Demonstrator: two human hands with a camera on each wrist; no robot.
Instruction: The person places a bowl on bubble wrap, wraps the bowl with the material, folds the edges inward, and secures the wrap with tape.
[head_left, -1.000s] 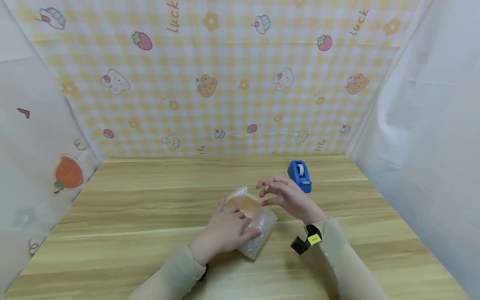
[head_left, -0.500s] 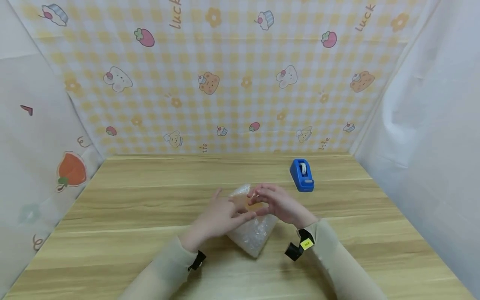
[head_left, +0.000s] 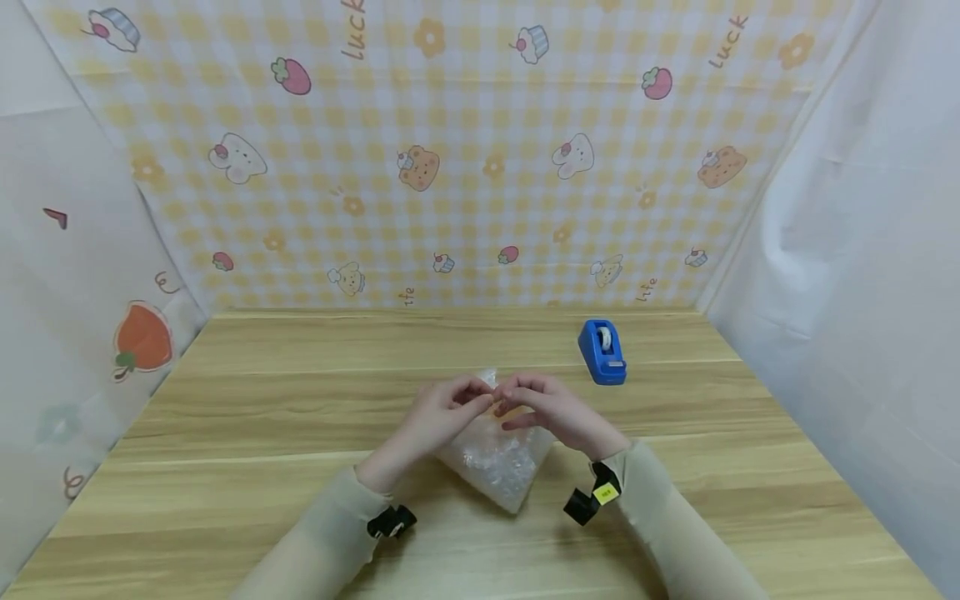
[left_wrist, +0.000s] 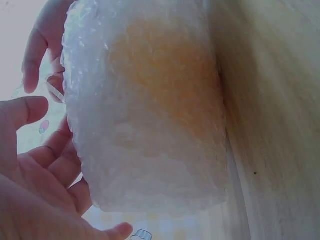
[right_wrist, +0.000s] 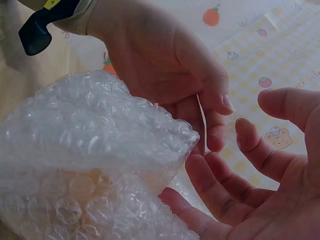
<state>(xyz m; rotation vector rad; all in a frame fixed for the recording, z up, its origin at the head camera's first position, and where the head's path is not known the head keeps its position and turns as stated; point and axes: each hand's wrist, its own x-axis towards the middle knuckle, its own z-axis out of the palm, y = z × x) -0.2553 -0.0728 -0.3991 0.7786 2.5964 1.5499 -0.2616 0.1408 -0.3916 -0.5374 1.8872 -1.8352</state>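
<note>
A bubble-wrapped package [head_left: 501, 468] rests on the table, a round orange shape showing dimly through the wrap. My left hand [head_left: 438, 417] hovers over the package's far left part, thumb and fingers loosely bent and apart in the left wrist view. Facing it, my right hand [head_left: 551, 408] has relaxed fingers at the package's far right. In the left wrist view a small clear strip [left_wrist: 56, 89], which looks like tape, clings to a right fingertip. Some right fingers touch or nearly touch the bubble wrap [right_wrist: 95, 130] in the right wrist view. Neither hand visibly pinches anything.
A blue tape dispenser [head_left: 602, 353] with a white roll stands on the wooden table [head_left: 262, 417], right of the package and farther back. A yellow checked cloth [head_left: 465, 108] hangs behind the table, with white cloth at both sides.
My left hand has lifted from pressing the package and turned toward the right fingertips. My right hand has come left from near the dispenser to above the package.
</note>
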